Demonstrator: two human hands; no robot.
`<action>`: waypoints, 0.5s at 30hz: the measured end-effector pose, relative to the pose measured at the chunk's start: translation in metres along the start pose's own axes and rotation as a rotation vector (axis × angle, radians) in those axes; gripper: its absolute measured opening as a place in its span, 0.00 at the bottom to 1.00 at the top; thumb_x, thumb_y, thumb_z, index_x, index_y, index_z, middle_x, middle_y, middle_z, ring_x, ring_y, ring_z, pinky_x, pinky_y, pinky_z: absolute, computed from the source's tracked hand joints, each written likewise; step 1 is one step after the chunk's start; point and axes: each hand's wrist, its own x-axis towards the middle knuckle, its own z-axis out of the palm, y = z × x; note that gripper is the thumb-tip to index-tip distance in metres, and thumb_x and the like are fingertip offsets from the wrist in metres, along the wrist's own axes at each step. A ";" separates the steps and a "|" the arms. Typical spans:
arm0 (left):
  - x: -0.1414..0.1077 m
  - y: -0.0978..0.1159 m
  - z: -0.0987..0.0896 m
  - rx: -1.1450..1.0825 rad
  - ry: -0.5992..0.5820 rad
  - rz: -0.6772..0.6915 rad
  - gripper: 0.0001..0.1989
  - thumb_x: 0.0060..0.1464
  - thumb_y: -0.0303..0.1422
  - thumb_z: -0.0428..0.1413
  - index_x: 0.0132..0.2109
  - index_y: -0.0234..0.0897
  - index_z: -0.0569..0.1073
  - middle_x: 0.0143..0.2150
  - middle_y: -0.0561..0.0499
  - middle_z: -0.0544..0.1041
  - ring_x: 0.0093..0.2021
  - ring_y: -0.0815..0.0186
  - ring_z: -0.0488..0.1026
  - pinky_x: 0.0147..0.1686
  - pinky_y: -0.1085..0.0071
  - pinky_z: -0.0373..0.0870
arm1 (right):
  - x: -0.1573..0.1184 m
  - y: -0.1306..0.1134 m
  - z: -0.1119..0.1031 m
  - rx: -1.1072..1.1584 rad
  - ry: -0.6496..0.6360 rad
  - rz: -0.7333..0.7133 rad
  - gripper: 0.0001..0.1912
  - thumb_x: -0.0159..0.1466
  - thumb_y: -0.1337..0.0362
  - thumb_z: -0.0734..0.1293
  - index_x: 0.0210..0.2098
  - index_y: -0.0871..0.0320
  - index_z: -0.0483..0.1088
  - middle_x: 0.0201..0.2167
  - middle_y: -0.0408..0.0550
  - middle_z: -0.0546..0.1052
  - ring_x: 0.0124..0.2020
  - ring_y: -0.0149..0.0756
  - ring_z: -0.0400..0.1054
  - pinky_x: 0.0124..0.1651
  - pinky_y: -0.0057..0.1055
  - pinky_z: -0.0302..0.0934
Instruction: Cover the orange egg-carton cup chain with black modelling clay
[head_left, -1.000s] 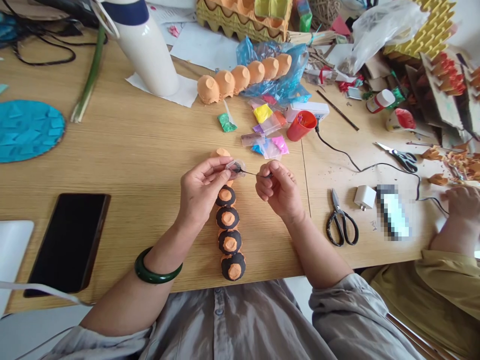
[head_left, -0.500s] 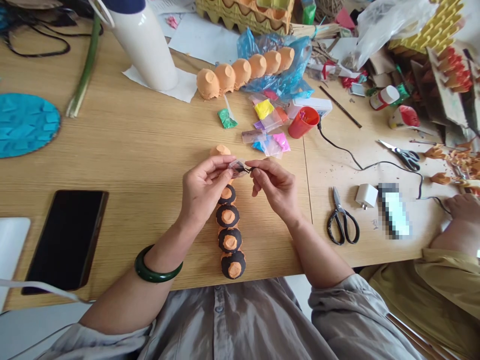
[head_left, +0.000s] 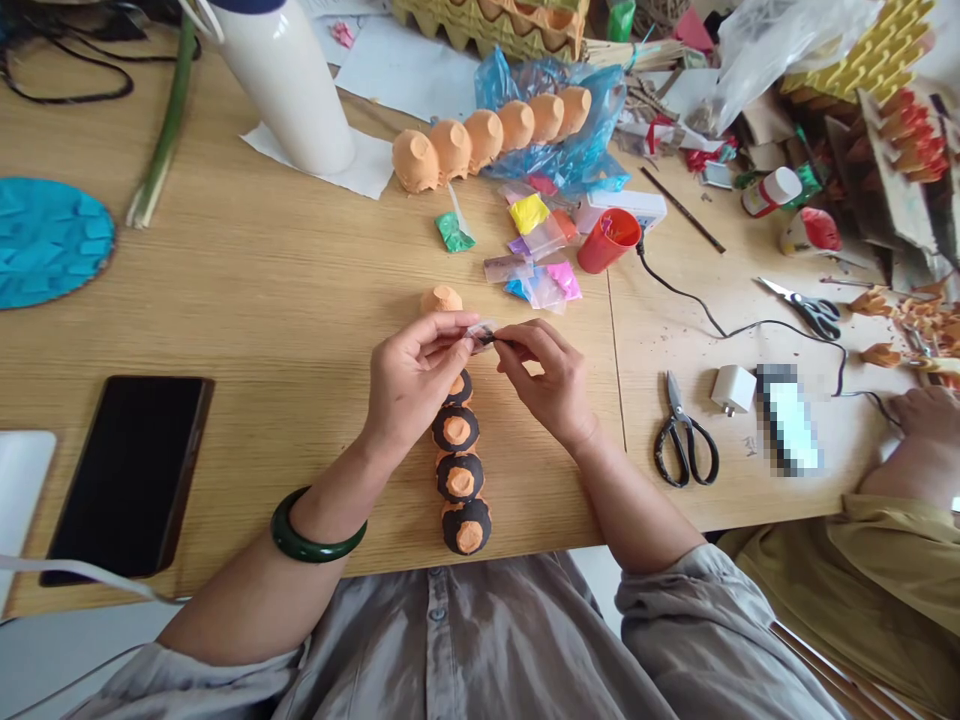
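A small clear plastic packet [head_left: 480, 331] with black modelling clay inside is pinched in my left hand [head_left: 412, 375]. The thumb and fingers of my right hand [head_left: 551, 375] are closed on a bit of black clay [head_left: 487, 339] at the packet's mouth. Both hands hover above an orange egg-carton strip [head_left: 460, 482] lying lengthwise on the table. Black rings surround several of its nearer cups, while its far cup [head_left: 442, 299] is plain orange. My hands hide the cups between.
Colourful clay packets [head_left: 531, 213] and a red cup [head_left: 609, 241] lie beyond my hands. Another orange carton strip [head_left: 484, 140] rests on a blue bag. Black-handled scissors [head_left: 684, 440] are at right, near a co-worker's hand [head_left: 930, 420]. A phone [head_left: 129, 475] and white bottle [head_left: 289, 95] are left.
My right hand has moved slightly left, so its fingertips are closer to the packet. The black strand that stretched between the hands now looks shorter.
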 end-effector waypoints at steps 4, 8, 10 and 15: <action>0.000 0.000 0.001 0.054 0.014 0.042 0.13 0.60 0.38 0.71 0.49 0.39 0.86 0.49 0.46 0.89 0.51 0.56 0.88 0.59 0.61 0.86 | 0.004 -0.010 -0.004 0.284 -0.104 0.263 0.16 0.71 0.49 0.75 0.39 0.55 0.75 0.31 0.42 0.77 0.26 0.28 0.73 0.31 0.28 0.74; 0.002 0.001 0.001 0.063 0.039 0.015 0.11 0.59 0.36 0.71 0.48 0.39 0.86 0.47 0.47 0.90 0.49 0.57 0.88 0.56 0.62 0.86 | 0.011 -0.016 -0.010 0.771 -0.281 0.489 0.22 0.66 0.44 0.79 0.38 0.56 0.73 0.28 0.38 0.77 0.21 0.25 0.70 0.24 0.25 0.74; 0.002 0.001 0.001 0.051 0.038 0.014 0.10 0.59 0.35 0.71 0.47 0.39 0.86 0.47 0.47 0.90 0.49 0.57 0.88 0.57 0.62 0.86 | 0.013 -0.014 -0.012 0.832 -0.207 0.488 0.22 0.66 0.44 0.79 0.38 0.56 0.75 0.29 0.38 0.78 0.22 0.26 0.72 0.25 0.26 0.75; 0.001 0.001 0.000 0.045 0.036 0.013 0.12 0.59 0.35 0.70 0.49 0.38 0.86 0.49 0.45 0.89 0.51 0.56 0.88 0.57 0.61 0.86 | 0.016 -0.005 -0.011 0.819 -0.111 0.514 0.24 0.66 0.42 0.77 0.45 0.57 0.79 0.34 0.43 0.83 0.27 0.30 0.76 0.30 0.30 0.79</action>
